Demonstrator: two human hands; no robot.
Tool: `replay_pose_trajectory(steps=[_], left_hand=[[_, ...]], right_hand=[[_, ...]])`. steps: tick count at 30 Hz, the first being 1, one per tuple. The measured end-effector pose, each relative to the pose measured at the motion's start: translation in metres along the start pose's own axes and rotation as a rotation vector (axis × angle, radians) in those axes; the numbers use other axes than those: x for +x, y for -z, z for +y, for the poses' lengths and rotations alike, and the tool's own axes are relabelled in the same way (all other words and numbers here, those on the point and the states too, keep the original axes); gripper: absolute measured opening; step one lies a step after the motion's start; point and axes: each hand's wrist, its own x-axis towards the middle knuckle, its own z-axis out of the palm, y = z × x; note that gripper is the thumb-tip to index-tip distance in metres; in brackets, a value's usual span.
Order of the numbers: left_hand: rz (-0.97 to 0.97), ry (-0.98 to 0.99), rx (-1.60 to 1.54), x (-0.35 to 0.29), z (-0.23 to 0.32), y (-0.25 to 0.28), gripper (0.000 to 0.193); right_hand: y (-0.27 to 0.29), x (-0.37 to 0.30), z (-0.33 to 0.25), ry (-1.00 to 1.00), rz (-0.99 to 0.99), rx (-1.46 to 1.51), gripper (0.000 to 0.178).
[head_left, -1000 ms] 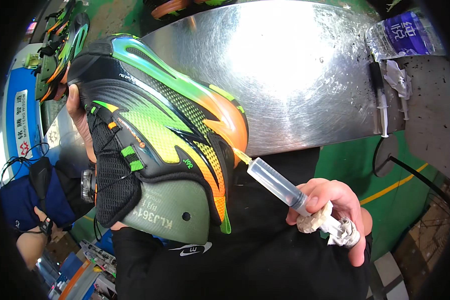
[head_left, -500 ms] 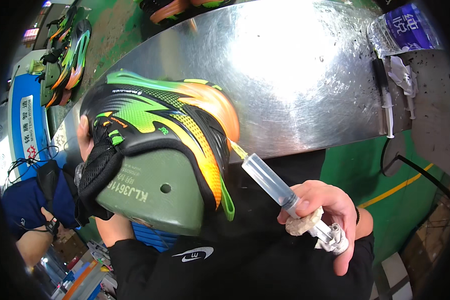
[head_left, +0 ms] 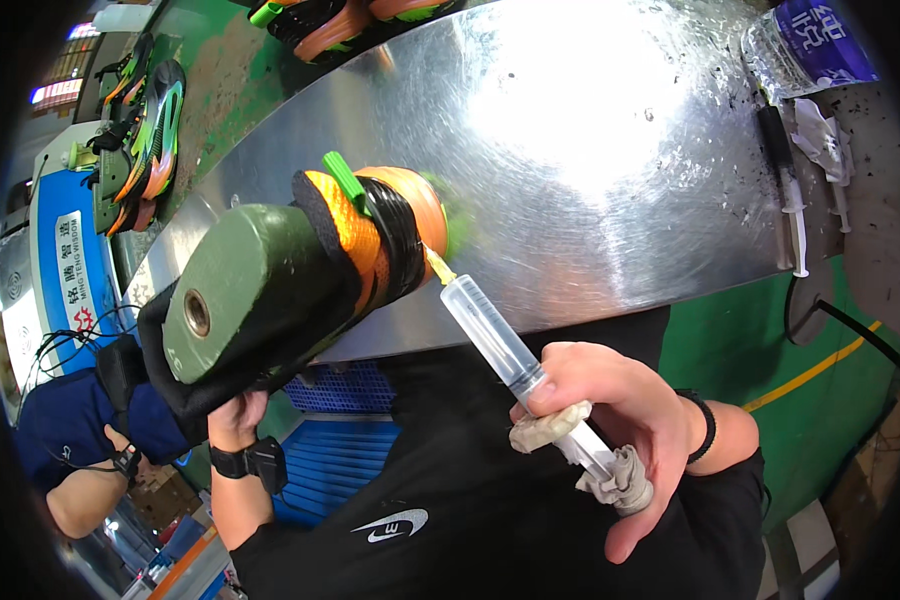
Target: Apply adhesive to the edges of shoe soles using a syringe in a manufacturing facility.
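Note:
My right hand (head_left: 635, 405) grips a clear syringe (head_left: 488, 332) whose flange and plunger end are wrapped in pale padding. The syringe's yellow tip meets the heel of a sneaker (head_left: 398, 225), near the line between its black upper and orange sole; whether it touches cannot be told. The sneaker is black and orange with a green heel tab, and a dark green shoe last (head_left: 232, 275) with a round hole fills it. Under the shoe's collar, my left hand (head_left: 238, 415) supports it, most of its fingers hidden behind the shoe and last.
The shiny metal table (head_left: 560, 220) curves around in front. On its right lie a plastic bottle (head_left: 815, 45), a dark-ended syringe (head_left: 785, 180) and another syringe (head_left: 838, 170) with white wrapping. More sneakers (head_left: 150, 140) stand at far left, beside another person's arm (head_left: 90, 490).
The sneaker has turned, so its heel and the last's end now face up toward me. My right hand and syringe have moved slightly left, keeping the tip at the sole line.

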Motion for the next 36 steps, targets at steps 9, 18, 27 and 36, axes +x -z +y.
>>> replay_pose_trajectory(steps=[9,18,27,36], left_hand=[[-0.099,0.16,0.006,-0.036,-0.014,-0.045,0.054],[-0.151,0.181,0.005,-0.047,-0.021,-0.062,0.058],[-0.138,0.182,-0.01,-0.051,-0.026,-0.063,0.067],[-0.146,0.205,-0.024,-0.048,-0.025,-0.078,0.07]], right_hand=[[-0.002,0.003,0.003,-0.016,0.04,-0.032,0.102],[0.002,0.003,-0.002,-0.058,0.018,-0.073,0.104],[0.0,0.004,-0.002,-0.028,0.029,-0.136,0.102],[0.001,0.009,-0.002,-0.008,0.001,-0.21,0.097]])
